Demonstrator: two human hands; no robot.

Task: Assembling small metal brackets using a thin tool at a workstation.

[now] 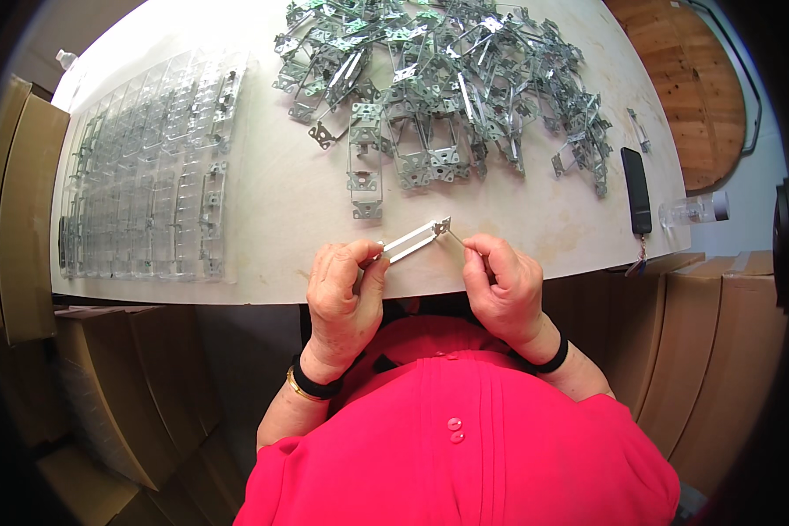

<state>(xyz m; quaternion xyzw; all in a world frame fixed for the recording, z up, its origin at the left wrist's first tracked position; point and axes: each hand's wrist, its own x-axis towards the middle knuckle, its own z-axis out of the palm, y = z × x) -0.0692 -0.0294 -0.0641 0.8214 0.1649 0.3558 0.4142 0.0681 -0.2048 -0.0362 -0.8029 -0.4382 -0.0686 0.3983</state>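
Note:
Close to the table's front edge, my left hand [347, 285] is closed, thumb and fingers pinching one end of a silvery metal bracket [409, 242]. Two parallel bars run from those fingertips to a small cut-out plate [442, 226] at the far end. My right hand [505, 286] is closed too, pinching a thin metal rod [456, 238] that slants up to that plate. Whether the rod is joined to the plate I cannot tell. Beyond my hands lies a big tangled heap of similar metal brackets [438, 79], with several lined up at its near side.
At the left, a clear plastic tray [230, 219] holds rows of metal parts. A black phone [636, 188] and a clear bottle [694, 210] lie near the table's right edge. Cardboard boxes [26, 210] stand on both sides, and a round wooden board [684, 88] is at the far right.

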